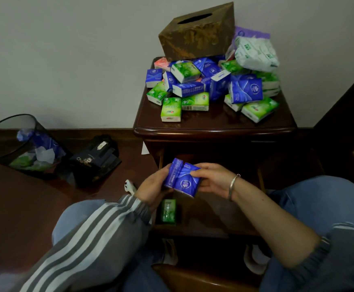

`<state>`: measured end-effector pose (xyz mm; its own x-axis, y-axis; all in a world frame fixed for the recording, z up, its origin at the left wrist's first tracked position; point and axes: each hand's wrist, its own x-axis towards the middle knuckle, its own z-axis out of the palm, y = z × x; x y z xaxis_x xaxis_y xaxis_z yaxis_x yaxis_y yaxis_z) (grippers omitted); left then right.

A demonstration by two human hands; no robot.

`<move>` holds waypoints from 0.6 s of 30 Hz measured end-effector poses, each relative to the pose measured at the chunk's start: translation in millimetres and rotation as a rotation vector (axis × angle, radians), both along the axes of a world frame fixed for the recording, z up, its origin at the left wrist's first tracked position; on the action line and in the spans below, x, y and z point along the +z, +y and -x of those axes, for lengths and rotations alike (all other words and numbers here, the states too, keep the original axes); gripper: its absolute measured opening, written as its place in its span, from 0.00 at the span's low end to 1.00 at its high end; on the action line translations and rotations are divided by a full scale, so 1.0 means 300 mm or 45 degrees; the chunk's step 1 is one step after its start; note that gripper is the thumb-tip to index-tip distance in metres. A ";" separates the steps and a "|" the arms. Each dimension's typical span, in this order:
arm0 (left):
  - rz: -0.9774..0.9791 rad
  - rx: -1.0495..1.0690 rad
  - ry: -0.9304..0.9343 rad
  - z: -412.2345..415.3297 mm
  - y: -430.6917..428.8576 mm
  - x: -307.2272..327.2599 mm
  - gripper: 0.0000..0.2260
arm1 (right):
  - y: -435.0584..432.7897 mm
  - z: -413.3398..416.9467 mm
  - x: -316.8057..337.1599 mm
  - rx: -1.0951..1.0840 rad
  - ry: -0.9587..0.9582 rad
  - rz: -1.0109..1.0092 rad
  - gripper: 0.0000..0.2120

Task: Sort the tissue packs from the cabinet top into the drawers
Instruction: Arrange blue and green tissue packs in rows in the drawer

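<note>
Two blue tissue packs (182,178) were held side by side in front of the cabinet (214,129), just above its pulled-out drawer (216,218). The left hand (150,186) had its fingers curled round the left pack, and the right hand (211,178) gripped the right pack, with fingers over its upper edge and the thumb lower down. The two packs touched each other between the hands. A silver bracelet (233,186) sat on the right wrist, and a striped grey sleeve (100,232) covered the left forearm. Inside the drawer, below the left hand, one green pack (168,210) lay near the left wall. On the cabinet top a loose pile of blue and green packs (203,87) was heaped towards the back, some flat and some tilted against each other. A brown tissue box (197,32) rested tilted on the back of that pile, against the wall. A larger white soft pack (256,52) lay at the rear right of the cabinet top, beside the box. Left of the cabinet, on the floor, stood a dark mesh wastebasket (22,144) with crumpled wrappers in it, and a black bag (96,159) lay between the basket and the cabinet.
</note>
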<state>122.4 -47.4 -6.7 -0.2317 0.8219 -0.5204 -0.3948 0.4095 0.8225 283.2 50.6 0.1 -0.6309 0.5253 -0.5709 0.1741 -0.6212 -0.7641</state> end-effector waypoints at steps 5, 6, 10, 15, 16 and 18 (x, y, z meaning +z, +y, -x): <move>-0.040 0.012 0.614 -0.050 0.014 0.010 0.14 | 0.005 -0.010 -0.051 -0.108 -0.003 0.035 0.12; -0.076 -0.037 0.699 -0.065 0.009 0.006 0.14 | 0.005 -0.005 -0.059 -0.138 0.013 0.059 0.11; -0.122 -0.062 0.985 -0.072 0.002 -0.017 0.14 | 0.014 0.007 -0.074 -0.146 0.126 0.198 0.18; -0.175 -0.219 1.164 -0.056 -0.017 -0.062 0.17 | 0.004 0.045 -0.124 -0.085 -0.008 0.027 0.13; -0.162 -0.237 1.160 -0.041 -0.020 -0.074 0.17 | 0.006 0.050 -0.135 -0.083 -0.033 0.024 0.09; -0.048 -0.221 1.140 0.000 -0.021 -0.109 0.15 | 0.014 0.054 -0.158 -0.058 -0.081 0.036 0.06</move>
<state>122.5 -53.6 -39.4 -0.4079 0.8955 -0.1778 0.4621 0.3704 0.8057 267.1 54.8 -47.3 -0.5691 0.5355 -0.6240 0.1928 -0.6508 -0.7344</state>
